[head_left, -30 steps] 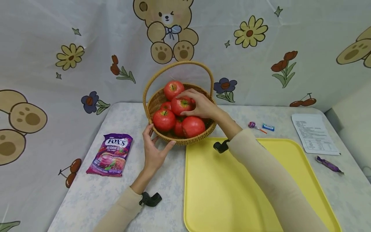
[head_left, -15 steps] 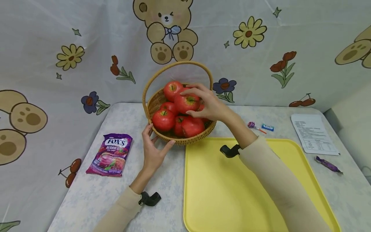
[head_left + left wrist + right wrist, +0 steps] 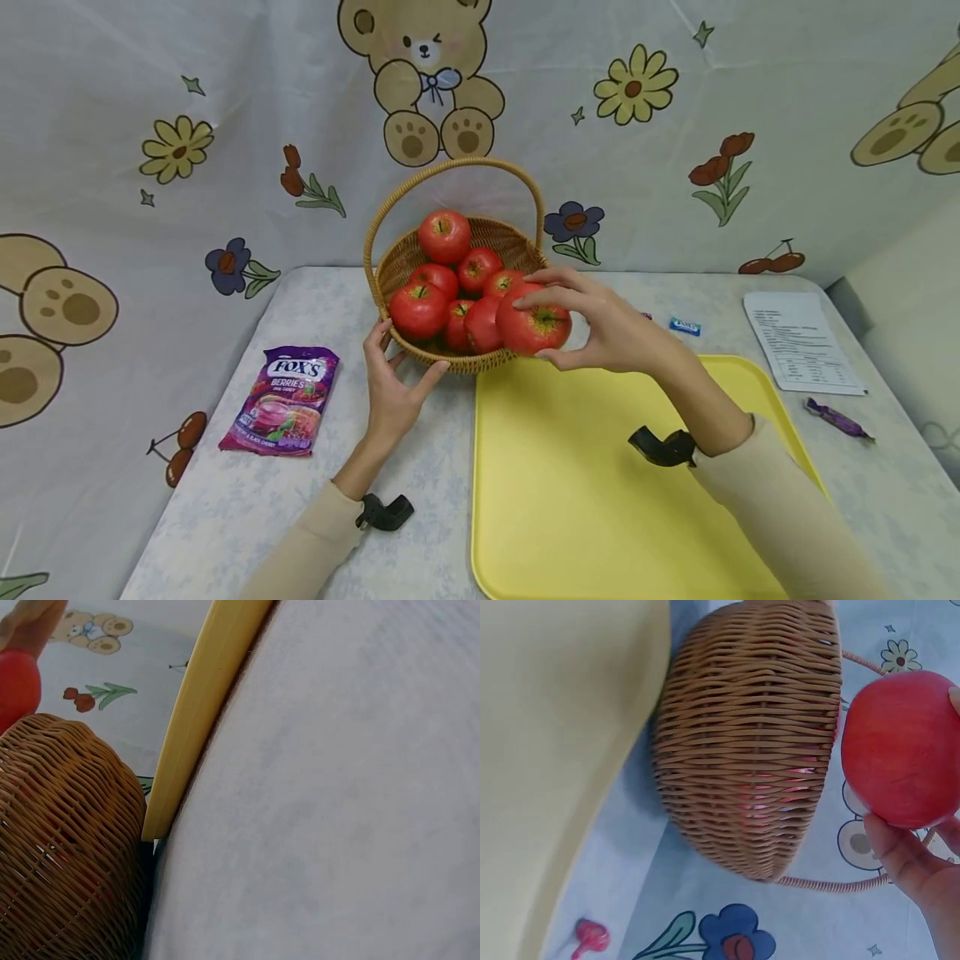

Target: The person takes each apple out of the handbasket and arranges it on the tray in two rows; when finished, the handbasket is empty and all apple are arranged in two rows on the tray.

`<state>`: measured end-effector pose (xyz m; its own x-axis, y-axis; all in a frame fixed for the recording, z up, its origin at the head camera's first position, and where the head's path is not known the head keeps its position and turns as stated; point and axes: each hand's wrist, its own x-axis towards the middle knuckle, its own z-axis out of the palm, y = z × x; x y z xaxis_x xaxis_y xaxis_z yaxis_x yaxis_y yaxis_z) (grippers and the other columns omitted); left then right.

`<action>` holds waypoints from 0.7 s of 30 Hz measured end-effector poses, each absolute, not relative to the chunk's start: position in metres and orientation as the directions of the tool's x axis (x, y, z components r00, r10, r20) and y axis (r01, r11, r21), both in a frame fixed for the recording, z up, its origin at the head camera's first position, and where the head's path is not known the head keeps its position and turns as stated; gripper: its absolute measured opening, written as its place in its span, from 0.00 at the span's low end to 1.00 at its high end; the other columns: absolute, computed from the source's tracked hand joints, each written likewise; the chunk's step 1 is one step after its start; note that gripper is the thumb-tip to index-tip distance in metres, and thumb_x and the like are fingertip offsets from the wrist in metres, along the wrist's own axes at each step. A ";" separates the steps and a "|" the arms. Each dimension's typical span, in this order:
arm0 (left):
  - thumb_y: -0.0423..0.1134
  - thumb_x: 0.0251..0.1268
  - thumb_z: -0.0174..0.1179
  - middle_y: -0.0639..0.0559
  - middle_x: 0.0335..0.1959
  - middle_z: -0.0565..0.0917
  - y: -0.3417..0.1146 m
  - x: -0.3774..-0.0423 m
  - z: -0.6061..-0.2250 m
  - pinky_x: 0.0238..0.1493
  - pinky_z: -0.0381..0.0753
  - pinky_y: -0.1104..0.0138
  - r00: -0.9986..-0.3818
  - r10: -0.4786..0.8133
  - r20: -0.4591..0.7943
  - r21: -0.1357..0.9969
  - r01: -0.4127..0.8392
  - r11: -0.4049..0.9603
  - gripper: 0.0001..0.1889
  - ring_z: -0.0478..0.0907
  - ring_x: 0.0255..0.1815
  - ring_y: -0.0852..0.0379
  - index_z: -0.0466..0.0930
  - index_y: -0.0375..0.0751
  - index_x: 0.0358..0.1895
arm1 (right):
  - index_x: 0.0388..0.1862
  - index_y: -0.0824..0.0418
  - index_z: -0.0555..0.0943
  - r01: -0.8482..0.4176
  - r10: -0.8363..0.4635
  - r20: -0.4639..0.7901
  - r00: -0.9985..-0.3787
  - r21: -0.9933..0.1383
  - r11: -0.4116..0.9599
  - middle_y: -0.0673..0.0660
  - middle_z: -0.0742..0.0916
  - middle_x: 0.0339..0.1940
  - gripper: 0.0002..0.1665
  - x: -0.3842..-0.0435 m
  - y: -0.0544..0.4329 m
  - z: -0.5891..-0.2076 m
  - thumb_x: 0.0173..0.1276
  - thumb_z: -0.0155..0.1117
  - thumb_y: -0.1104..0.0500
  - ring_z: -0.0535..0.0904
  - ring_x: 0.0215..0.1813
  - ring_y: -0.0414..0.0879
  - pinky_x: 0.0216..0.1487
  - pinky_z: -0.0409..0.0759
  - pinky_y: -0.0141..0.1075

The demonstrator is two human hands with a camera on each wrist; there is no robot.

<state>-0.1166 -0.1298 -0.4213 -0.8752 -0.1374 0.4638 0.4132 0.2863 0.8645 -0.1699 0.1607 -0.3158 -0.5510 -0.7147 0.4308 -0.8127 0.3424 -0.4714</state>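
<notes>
In the head view, my right hand [image 3: 615, 325] grips a red apple [image 3: 534, 321] by its sides, thumb below and fingers above. This apple hangs over the front right rim of the wicker basket [image 3: 487, 364]. Seen from the right wrist, the apple [image 3: 904, 750] is raised off the basket [image 3: 750, 742], with thumb and fingertips against it. Several other red apples, one of them at the back [image 3: 445, 236], lie inside the basket. My left hand [image 3: 393, 400] holds the basket's front left side, thumb and fingers spread along the rim; some fingers are hidden.
A yellow tray [image 3: 570, 483] lies in front of the basket, under my right forearm. To the left is a purple candy bag [image 3: 285, 400]. A blue-wrapped candy [image 3: 686, 327], a printed white sheet [image 3: 802, 342] and a purple-wrapped candy [image 3: 838, 418] lie to the right. A patterned cloth hangs behind.
My right hand has lifted the apple from the top of the pile and carried it right and toward me, over the rim. My left hand has stayed on the basket.
</notes>
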 end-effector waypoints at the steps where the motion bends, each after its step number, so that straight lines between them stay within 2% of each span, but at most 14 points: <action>1: 0.28 0.51 0.72 0.32 0.74 0.53 -0.130 -0.117 -0.421 0.61 0.71 0.43 -0.875 -0.137 0.464 0.865 0.414 0.286 0.45 0.56 0.74 0.38 0.51 0.26 0.69 | 0.61 0.49 0.78 -0.811 -0.720 0.419 -0.554 -0.468 0.351 0.59 0.74 0.66 0.36 -0.165 0.164 -0.318 0.51 0.80 0.58 0.70 0.66 0.54 0.51 0.84 0.47; 10: 0.29 0.51 0.71 0.31 0.74 0.52 -0.130 -0.116 -0.420 0.61 0.71 0.42 -0.873 -0.134 0.468 0.861 0.416 0.293 0.45 0.57 0.74 0.37 0.51 0.25 0.69 | 0.62 0.45 0.77 -0.767 -0.743 0.300 -0.598 -0.484 0.421 0.55 0.75 0.64 0.36 -0.134 0.188 -0.346 0.53 0.79 0.55 0.71 0.63 0.50 0.48 0.84 0.43; 21: 0.28 0.52 0.71 0.30 0.74 0.52 -0.129 -0.114 -0.419 0.62 0.71 0.42 -0.876 -0.133 0.463 0.862 0.411 0.297 0.45 0.56 0.74 0.36 0.50 0.25 0.69 | 0.61 0.46 0.78 -0.683 -0.785 0.135 -0.605 -0.595 0.424 0.49 0.78 0.60 0.31 -0.137 0.186 -0.397 0.58 0.75 0.55 0.73 0.60 0.43 0.57 0.79 0.41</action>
